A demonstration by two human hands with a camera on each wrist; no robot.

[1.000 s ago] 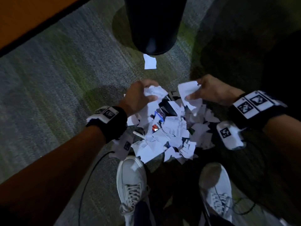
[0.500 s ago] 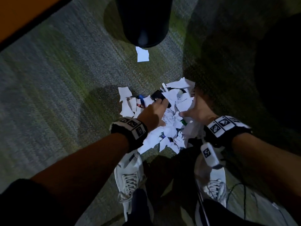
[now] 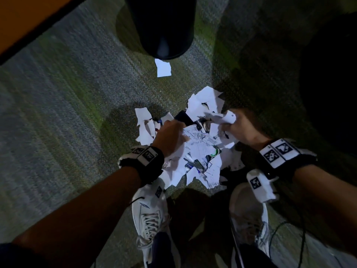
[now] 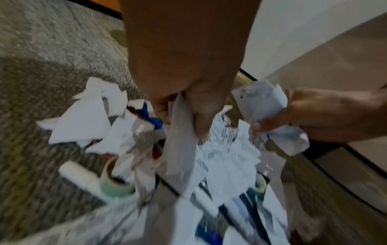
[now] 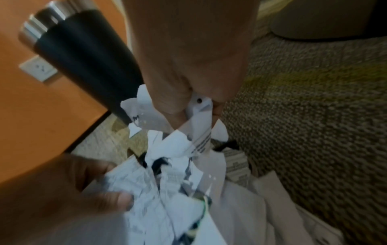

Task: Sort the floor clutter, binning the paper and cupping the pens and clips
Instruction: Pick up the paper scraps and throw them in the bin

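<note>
A heap of torn white paper scraps (image 3: 201, 151) lies on the carpet in front of my feet. My left hand (image 3: 170, 136) reaches into its left side and grips a long scrap (image 4: 180, 149). At the heap's far right edge, my right hand (image 3: 237, 128) clutches a crumpled wad of paper (image 3: 228, 118). Pens (image 4: 209, 203) and a blue pen (image 4: 150, 116) show among the scraps, and a dark clip-like object (image 3: 183, 118) lies beyond my left hand. The black bin (image 3: 162, 26) stands beyond the heap, with one loose scrap (image 3: 163, 67) at its foot. No cup is in view.
A tape roll (image 4: 113, 182) and a white marker (image 4: 77, 175) lie at the heap's edge. My white sneakers (image 3: 148, 213) stand just behind it, with a thin cable (image 3: 286, 238) beside the right shoe. An orange wall (image 3: 25, 20) runs at the far left, and a dark bulky shape (image 3: 328, 93) fills the right.
A second ago both hands held paper at the heap's far side. They then dropped into the heap, and now each has closed on fresh scraps; the right has moved farther out.
</note>
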